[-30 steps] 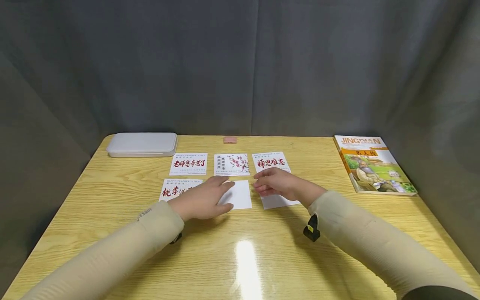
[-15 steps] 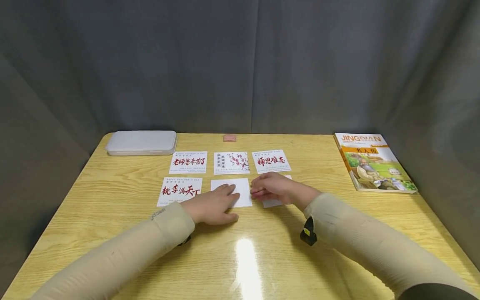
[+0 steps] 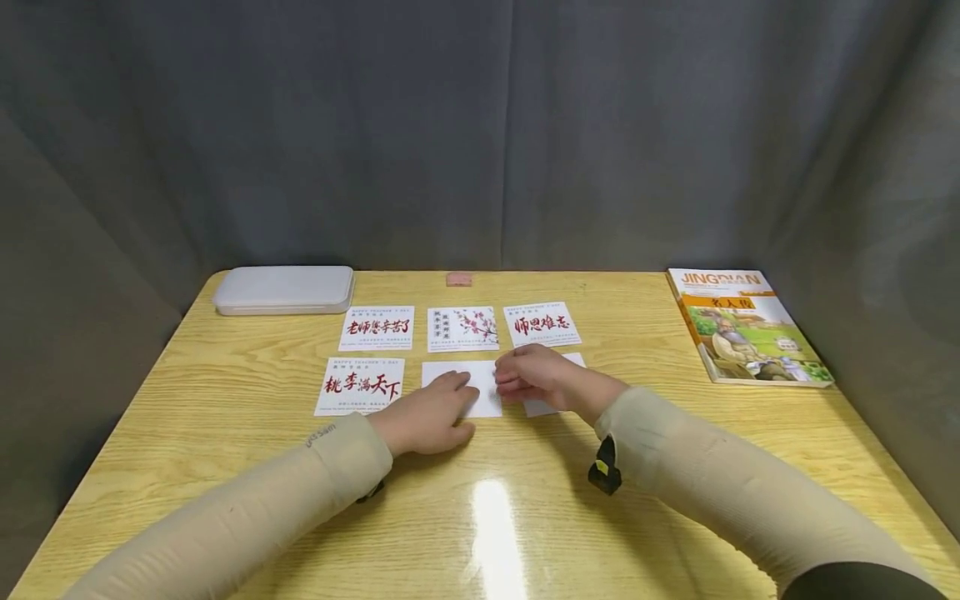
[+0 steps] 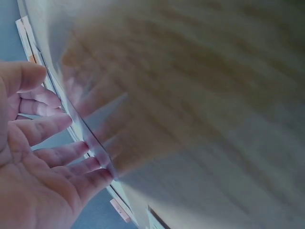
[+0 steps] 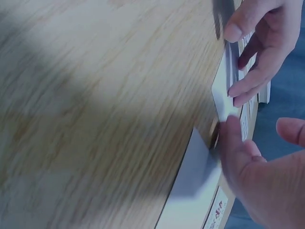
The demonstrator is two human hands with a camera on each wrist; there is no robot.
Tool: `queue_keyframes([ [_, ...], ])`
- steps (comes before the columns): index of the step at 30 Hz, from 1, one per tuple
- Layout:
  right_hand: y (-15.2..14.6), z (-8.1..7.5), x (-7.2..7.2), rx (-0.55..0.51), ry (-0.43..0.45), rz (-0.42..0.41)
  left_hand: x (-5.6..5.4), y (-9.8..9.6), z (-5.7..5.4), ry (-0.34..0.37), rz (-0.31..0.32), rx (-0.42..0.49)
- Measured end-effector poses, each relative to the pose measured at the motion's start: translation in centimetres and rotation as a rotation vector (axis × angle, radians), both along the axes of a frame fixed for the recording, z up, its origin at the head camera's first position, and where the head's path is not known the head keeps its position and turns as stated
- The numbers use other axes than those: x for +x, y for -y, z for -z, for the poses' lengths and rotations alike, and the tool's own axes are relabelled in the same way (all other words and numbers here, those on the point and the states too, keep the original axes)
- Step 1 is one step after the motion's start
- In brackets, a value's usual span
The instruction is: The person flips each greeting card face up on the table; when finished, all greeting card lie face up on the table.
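Observation:
In the head view my left hand (image 3: 431, 412) lies over the lower left of a blank white card (image 3: 487, 403), its fingers extended onto it. My right hand (image 3: 542, 377) is at that card's right edge, its fingers near or touching it. It partly covers a second blank white card (image 3: 576, 360). Seen from the right wrist, the fingertips of my right hand (image 5: 267, 181) meet the near end of the middle card (image 5: 220, 90), while my left hand (image 5: 269, 47) is at the far end. From the left wrist, my left hand (image 4: 47, 167) shows spread, slightly bent fingers.
Behind lie a red-lettered card (image 3: 380, 328), a blossom card (image 3: 462, 329) and another red-lettered card (image 3: 542, 324). One more lettered card (image 3: 360, 386) is left of my left hand. A white case (image 3: 283, 289), pink block (image 3: 459, 279) and book (image 3: 750, 327) sit farther back.
My left hand has come nearer and slightly right, uncovering the lettered card at left. My right hand has shifted left to the middle blank card's edge, which moved very slightly left.

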State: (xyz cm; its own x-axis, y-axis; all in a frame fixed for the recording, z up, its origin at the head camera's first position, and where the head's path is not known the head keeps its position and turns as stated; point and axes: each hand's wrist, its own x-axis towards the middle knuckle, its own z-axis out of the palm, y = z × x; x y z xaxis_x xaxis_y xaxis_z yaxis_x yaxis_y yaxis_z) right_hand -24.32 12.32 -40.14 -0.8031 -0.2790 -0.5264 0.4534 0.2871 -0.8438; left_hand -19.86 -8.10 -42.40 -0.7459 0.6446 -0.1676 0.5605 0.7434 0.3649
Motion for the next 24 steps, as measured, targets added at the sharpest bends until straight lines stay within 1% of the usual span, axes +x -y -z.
queue_keyframes([
  [3,0.1,-0.1,0.1,0.041,-0.026,0.0,0.0,-0.1,0.0,-0.006,-0.004,0.006],
  [7,0.2,-0.3,0.1,0.042,-0.02,0.004,0.0,-0.2,0.0,-0.013,-0.016,0.013],
  [11,0.3,-0.2,0.0,0.032,0.002,0.031,0.0,-0.2,0.1,-0.01,-0.038,0.031],
  [14,0.3,0.1,0.0,-0.018,0.011,0.07,0.0,-0.1,0.4,-0.014,-0.063,0.053],
  [19,0.4,0.9,-0.2,-0.105,-0.007,0.107,0.0,0.2,0.9,-0.009,-0.104,0.14],
  [21,0.4,1.2,-0.3,-0.118,-0.018,0.112,-0.1,0.3,0.8,-0.003,-0.101,0.179],
  [24,0.4,1.5,-0.4,-0.122,-0.042,0.102,-0.3,0.6,0.4,0.006,-0.077,0.234],
])
